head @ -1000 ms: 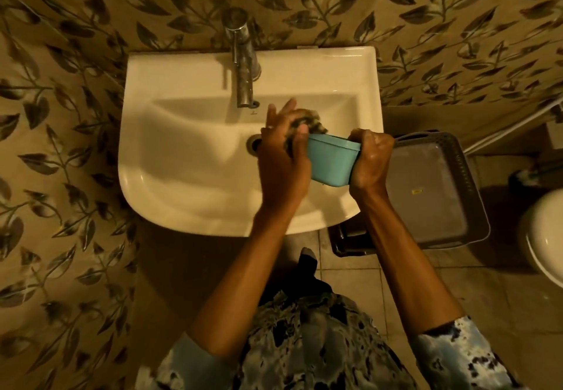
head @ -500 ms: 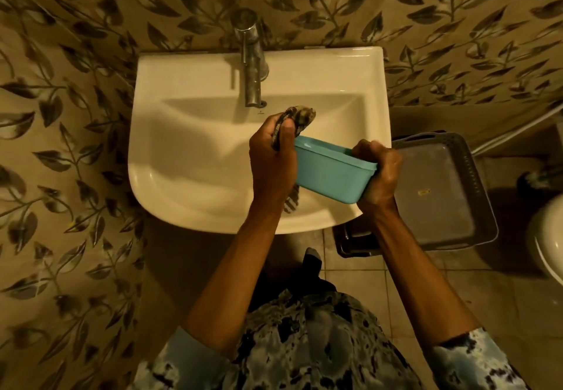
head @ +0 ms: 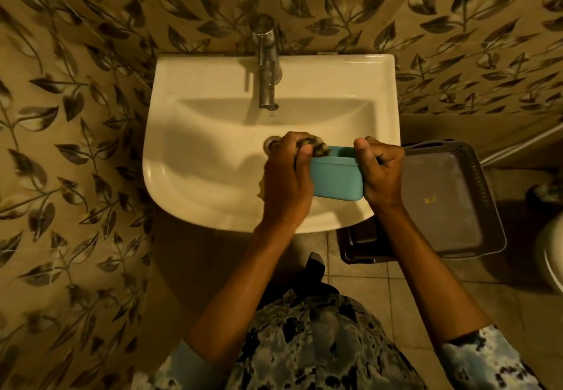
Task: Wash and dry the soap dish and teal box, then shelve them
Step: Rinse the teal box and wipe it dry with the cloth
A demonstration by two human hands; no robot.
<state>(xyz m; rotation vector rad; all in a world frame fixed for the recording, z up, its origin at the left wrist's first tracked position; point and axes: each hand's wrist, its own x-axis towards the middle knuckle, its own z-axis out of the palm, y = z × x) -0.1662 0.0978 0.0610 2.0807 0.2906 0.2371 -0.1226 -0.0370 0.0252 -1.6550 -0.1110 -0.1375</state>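
Observation:
The teal box [head: 336,179] is held over the right half of the white sink [head: 213,134], its open side facing up and away from me. My right hand [head: 380,173] grips the box's right end, thumb over the rim. My left hand [head: 288,182] is closed on a dark patterned cloth [head: 316,147], pressed against the box's left end and rim. The soap dish is not in view.
A metal tap [head: 267,64] stands at the back of the sink, with no water visible. A grey plastic basket tray [head: 451,194] sits right of the sink over a dark stand. A white toilet edge [head: 553,258] shows at far right. Leaf-patterned tiles cover the wall.
The box has come lower and closer to the front of the basin, and levelled out. My left hand with the cloth has slid along the box's left end.

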